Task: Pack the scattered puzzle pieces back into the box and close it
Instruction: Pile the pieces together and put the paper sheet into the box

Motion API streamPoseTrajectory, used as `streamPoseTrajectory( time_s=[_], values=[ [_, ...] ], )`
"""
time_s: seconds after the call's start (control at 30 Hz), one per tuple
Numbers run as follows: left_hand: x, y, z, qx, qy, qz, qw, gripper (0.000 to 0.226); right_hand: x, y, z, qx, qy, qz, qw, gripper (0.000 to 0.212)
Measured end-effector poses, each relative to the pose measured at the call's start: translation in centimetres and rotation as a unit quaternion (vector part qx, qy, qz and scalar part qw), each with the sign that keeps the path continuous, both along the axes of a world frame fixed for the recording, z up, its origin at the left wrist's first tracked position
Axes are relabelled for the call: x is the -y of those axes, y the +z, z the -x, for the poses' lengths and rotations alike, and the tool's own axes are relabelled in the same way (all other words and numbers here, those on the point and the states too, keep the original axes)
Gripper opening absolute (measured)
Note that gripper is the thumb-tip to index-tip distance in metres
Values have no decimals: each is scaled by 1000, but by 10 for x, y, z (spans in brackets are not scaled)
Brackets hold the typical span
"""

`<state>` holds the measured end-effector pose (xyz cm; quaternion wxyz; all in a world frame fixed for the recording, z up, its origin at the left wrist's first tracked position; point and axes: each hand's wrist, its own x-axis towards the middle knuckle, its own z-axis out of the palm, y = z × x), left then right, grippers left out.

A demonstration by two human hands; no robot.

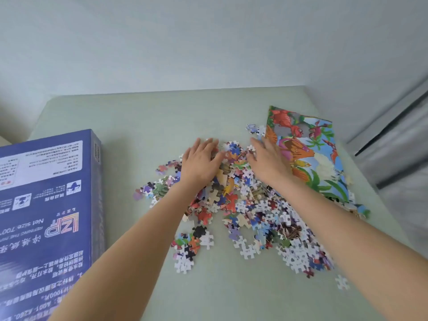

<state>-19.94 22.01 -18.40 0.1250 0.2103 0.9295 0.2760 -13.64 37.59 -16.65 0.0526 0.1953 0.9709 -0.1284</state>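
Bare table lies at the bottom centre of the frame. One box sits closed at your left. Mid-frame, too many pieces to count. Your left hand and right hand rest flat, fingers spread, gripping nothing. One poster lies upper right, beside the table's far edge.

A pale green table meets plain white walls.

pale green table, box, puzzle pieces, poster
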Motion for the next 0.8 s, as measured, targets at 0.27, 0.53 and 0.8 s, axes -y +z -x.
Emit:
streamPoseTrajectory(
  time_s=[0.27,0.53,0.8],
  values=[
    [-32,23,-12,23,21,-120,992,32,-45,11,-28,72,-64,62,993,89],
    [-46,24,-20,-11,3,-58,998,33,-20,22,-29,-65,-24,26,997,45],
    [-27,79,-43,220,25,-335,916,46,20,88,-49,-209,9,69,976,29]
  ],
)
